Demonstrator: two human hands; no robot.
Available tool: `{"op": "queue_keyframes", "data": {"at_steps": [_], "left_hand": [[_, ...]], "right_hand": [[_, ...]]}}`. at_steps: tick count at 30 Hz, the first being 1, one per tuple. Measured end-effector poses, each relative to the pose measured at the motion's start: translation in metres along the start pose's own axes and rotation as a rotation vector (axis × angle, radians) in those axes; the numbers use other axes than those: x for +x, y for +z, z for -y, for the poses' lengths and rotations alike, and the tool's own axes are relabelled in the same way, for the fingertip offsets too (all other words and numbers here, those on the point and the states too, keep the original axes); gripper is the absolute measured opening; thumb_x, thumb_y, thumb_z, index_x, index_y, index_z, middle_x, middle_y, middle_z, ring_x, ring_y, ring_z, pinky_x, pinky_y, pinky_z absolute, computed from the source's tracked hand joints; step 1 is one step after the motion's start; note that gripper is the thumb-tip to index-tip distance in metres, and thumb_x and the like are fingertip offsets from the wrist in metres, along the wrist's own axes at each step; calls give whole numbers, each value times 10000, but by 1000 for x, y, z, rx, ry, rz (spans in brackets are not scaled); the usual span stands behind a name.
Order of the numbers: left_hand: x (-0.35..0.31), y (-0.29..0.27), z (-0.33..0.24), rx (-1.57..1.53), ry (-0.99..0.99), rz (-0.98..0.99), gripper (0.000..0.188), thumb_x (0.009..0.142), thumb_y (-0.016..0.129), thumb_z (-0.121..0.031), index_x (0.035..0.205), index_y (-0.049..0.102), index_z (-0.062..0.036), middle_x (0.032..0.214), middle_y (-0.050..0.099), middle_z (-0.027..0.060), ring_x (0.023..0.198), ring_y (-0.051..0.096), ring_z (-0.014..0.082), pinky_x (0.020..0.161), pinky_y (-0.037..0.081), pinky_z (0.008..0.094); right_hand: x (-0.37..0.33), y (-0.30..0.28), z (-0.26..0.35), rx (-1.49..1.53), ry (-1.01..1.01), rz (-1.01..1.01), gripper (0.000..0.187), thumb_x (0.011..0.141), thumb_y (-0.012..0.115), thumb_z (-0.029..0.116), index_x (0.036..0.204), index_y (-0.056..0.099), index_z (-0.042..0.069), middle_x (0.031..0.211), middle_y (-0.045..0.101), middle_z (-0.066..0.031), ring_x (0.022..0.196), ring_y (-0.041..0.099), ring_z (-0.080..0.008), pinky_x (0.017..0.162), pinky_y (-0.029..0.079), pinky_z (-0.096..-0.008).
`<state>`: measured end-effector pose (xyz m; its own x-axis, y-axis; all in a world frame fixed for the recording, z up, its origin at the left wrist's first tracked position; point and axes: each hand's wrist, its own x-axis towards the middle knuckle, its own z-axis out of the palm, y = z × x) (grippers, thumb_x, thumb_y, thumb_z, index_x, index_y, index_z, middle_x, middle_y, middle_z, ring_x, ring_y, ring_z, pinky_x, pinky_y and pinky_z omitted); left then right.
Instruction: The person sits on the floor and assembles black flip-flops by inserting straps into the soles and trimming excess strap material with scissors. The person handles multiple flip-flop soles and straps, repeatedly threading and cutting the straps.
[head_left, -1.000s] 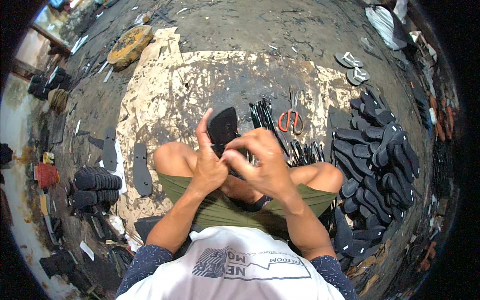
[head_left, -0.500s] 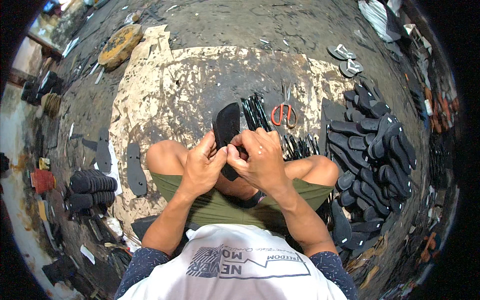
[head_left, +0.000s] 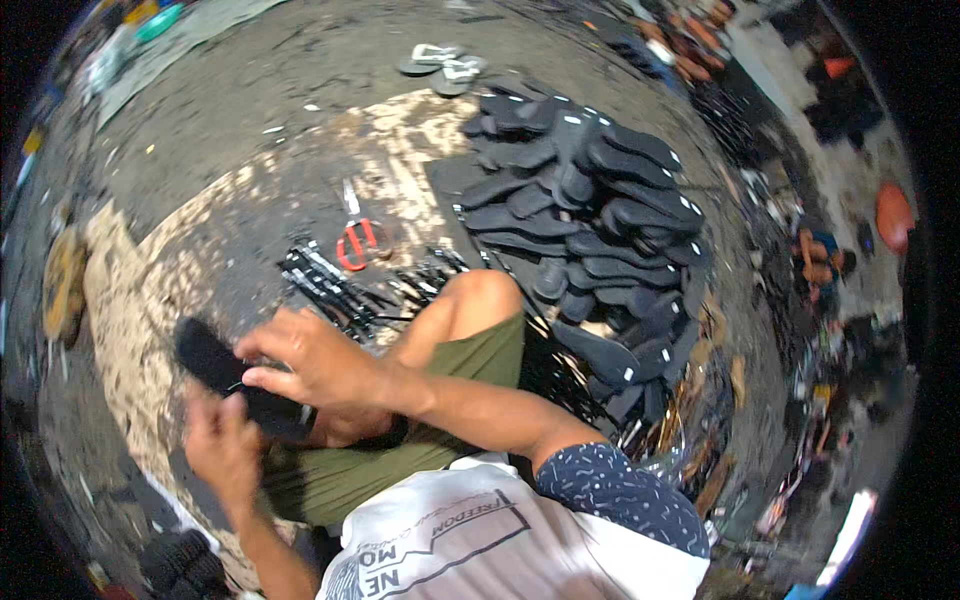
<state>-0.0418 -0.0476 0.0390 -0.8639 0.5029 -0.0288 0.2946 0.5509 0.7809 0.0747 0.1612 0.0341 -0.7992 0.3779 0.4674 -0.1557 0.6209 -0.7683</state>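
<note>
The black footwear sole [head_left: 213, 362] lies between the two hands at the near left, over the seated person's lap. The right hand [head_left: 305, 355] is bent over its right side, thumb and fingertips apart; I cannot tell whether anything is caught in its fingers. The left hand [head_left: 222, 440] is blurred at the sole's near edge, and its grip cannot be made out. The step in hand looks like handwork on this single sole, probably around its strap. The next move seems to call for a firm hold from the left hand, leaving the right thumb and fingers free to work. Farther off lie black straps [head_left: 322, 288] and, just beyond them, red-handled scissors [head_left: 355, 224], both untouched; a pile of dark footwear [head_left: 610, 240] spreads to the right.
</note>
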Motion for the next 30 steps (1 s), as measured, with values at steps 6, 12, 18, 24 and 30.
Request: {"op": "queue_keyframes", "data": {"at_steps": [6, 12, 18, 24, 30], "left_hand": [[9, -308, 171, 423, 40, -32, 619, 1067, 510, -357, 1626, 338, -156, 1487, 531, 176, 1266, 563, 278, 1073, 446, 423], [7, -200, 50, -174, -63, -327, 543, 1063, 455, -266, 1578, 410, -102, 1426, 572, 225, 1262, 602, 341, 1068, 453, 412], [38, 7, -6, -1209, -294, 301, 789, 1026, 647, -271, 1635, 183, -81, 1596, 349, 275, 1353, 513, 431, 1054, 513, 540], [-4, -43, 34, -477, -56, -279, 766, 943, 711, -111, 1585, 297, -63, 1454, 483, 184, 1237, 561, 279, 1050, 487, 389], [-72, -51, 45, 54, -54, -242, 748, 900, 750, -147, 1559, 406, -65, 1485, 506, 131, 1318, 506, 255, 1112, 374, 393]], "right_hand": [[-53, -274, -142, -1099, 339, -519, 543, 786, 767, 178, 1303, 636, 74, 1393, 596, -172, 1258, 570, -353, 1054, 433, -503], [-102, -381, -183, -1670, 478, -447, 423, 859, 676, 168, 1281, 695, 174, 1356, 647, -59, 1276, 552, -312, 1051, 405, -532], [-31, -103, -29, -432, -339, 76, 478, 848, 726, 184, 1321, 674, 139, 1357, 655, -78, 1282, 585, -289, 1074, 456, -506], [0, 31, -131, -211, 104, 114, 399, 913, 665, 161, 1300, 641, 70, 1272, 661, -170, 1186, 599, -395, 1025, 488, -480], [-12, 50, -263, -616, 691, 221, 265, 891, 628, 196, 1081, 687, 21, 1009, 739, -227, 943, 711, -411, 846, 564, -507]]}}
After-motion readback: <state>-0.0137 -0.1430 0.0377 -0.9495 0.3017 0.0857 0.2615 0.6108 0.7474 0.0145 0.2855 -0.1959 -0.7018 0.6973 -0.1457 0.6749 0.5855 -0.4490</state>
